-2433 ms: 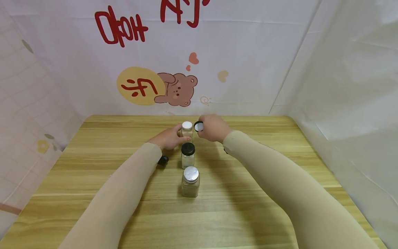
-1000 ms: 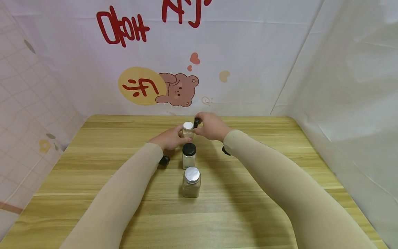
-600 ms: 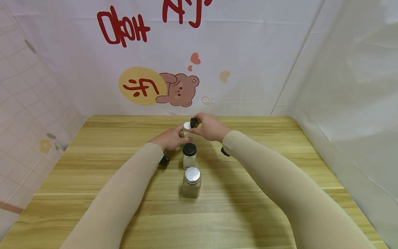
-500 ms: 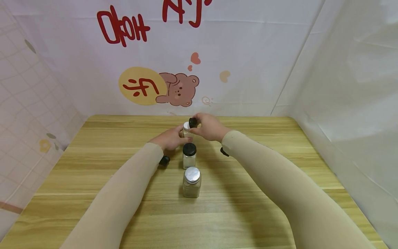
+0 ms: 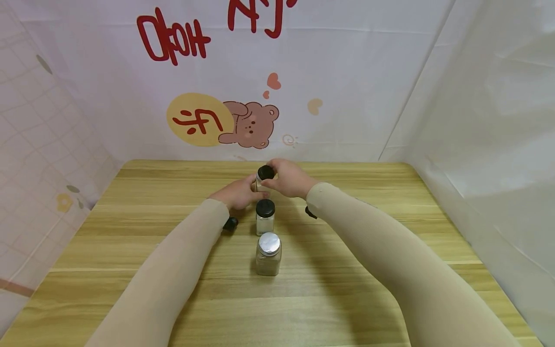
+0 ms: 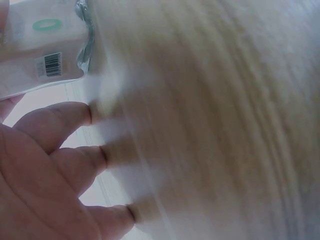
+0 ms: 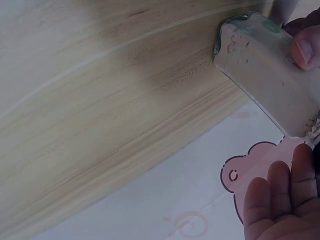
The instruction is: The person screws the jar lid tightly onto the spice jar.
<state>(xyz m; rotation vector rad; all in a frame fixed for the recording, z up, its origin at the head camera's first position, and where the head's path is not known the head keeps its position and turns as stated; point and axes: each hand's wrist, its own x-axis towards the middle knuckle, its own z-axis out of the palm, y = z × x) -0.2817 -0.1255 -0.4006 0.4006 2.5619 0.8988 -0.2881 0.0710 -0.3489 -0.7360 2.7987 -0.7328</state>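
Observation:
At the back of the table my left hand [image 5: 238, 194] grips a small clear square jar [image 5: 258, 186], its thumb across the near side. A black screw lid [image 5: 266, 172] sits over the jar's mouth, pinched by my right hand [image 5: 291, 178]; whether its thread is engaged I cannot tell. In the left wrist view the jar [image 6: 30, 60] shows pale contents and a barcode label, with several fingers of my left hand [image 6: 50, 170] below. The right wrist view shows the jar [image 7: 265, 75] and my right hand's fingers [image 7: 257, 205], with the lid mostly out of frame.
Directly in front of the held jar stands a black-lidded jar [image 5: 265, 224]. Nearer still is a wider jar [image 5: 268, 262] with a silver top. A white printed backdrop [image 5: 347, 86] rises behind the wooden table [image 5: 269, 318], and white sheets flank it.
My right hand has turned the lid from its pale underside to its black top and moved it left onto the jar, covering the white top. My left hand keeps its grip.

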